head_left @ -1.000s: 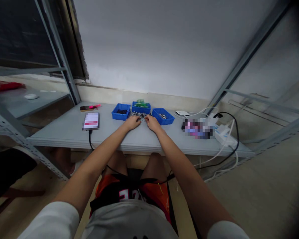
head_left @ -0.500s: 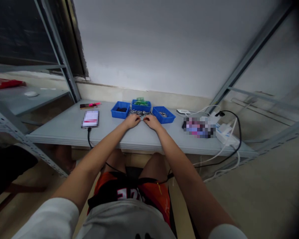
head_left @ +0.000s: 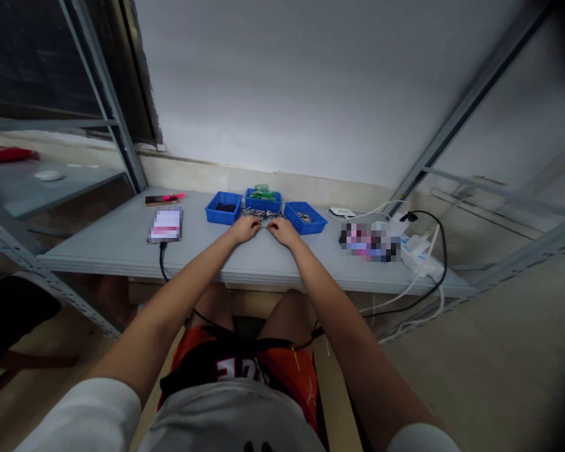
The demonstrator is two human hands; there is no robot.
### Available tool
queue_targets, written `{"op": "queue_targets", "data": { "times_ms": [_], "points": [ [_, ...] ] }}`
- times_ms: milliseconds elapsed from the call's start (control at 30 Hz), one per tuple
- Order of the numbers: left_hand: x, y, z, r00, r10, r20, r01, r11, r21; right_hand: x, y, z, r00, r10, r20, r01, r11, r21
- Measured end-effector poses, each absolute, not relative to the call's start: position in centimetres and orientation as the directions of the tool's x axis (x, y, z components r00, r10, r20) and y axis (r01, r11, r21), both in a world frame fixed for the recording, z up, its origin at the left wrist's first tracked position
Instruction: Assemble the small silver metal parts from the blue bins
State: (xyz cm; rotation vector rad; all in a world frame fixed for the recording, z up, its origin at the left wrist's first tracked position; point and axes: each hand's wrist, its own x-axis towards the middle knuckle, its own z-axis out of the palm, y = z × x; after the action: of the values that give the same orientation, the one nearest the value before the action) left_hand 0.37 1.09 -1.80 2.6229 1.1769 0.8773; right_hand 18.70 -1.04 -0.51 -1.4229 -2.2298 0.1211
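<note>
Silvery small metal parts (head_left: 262, 215) lie in a loose heap on the grey tabletop (head_left: 98, 248), ringed by three blue plastic trays: the left tray (head_left: 223, 209) with dark bits, the back tray (head_left: 262, 201) with green pieces, the right tray (head_left: 305, 218) with metal pieces. My left hand (head_left: 245, 229) and right hand (head_left: 282, 232) sit side by side at the heap's near edge, fingers curled down onto it. I cannot tell whether either pinches a piece. A cabled phone (head_left: 164, 226) lies well to the left.

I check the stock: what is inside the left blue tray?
Small dark pieces lie in the left blue tray, too small to identify. Its near wall hides the front of its floor.
</note>
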Motion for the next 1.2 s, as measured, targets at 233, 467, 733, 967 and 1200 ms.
{"op": "queue_targets", "data": {
  "times_ms": [233, 467, 733, 967, 1200],
  "points": [
    [0.4, 0.5, -1.2, 0.491, 0.757, 0.431, 0.66, -0.646, 0.383, 18.9, -0.8, -0.8, -0.326, 0.875, 0.359, 0.783, 0.462, -0.415],
    [0.4, 0.0, -1.0, 0.532, 0.744, 0.404, 0.623, -0.668, 0.408, 19.3, -0.6, -1.1, -0.307, 0.89, 0.337, 0.728, 0.448, -0.519],
    [0.4, 0.1, -0.9, 0.517, 0.762, 0.391, 0.592, -0.648, 0.479, 19.3, -1.0, -0.6, -0.328, 0.888, 0.321, 0.695, 0.457, -0.554],
    [0.6, 0.3, -1.1, 0.524, 0.756, 0.392, 0.488, -0.643, 0.59, 19.4, -1.2, -0.4, -0.392, 0.886, 0.246, 0.637, 0.455, -0.622],
    [1.1, 0.1, -0.9, 0.489, 0.762, 0.426, 0.327, -0.612, 0.72, 19.3, -0.8, -0.6, -0.352, 0.879, 0.32, 0.621, 0.476, -0.623]
  ]
}}
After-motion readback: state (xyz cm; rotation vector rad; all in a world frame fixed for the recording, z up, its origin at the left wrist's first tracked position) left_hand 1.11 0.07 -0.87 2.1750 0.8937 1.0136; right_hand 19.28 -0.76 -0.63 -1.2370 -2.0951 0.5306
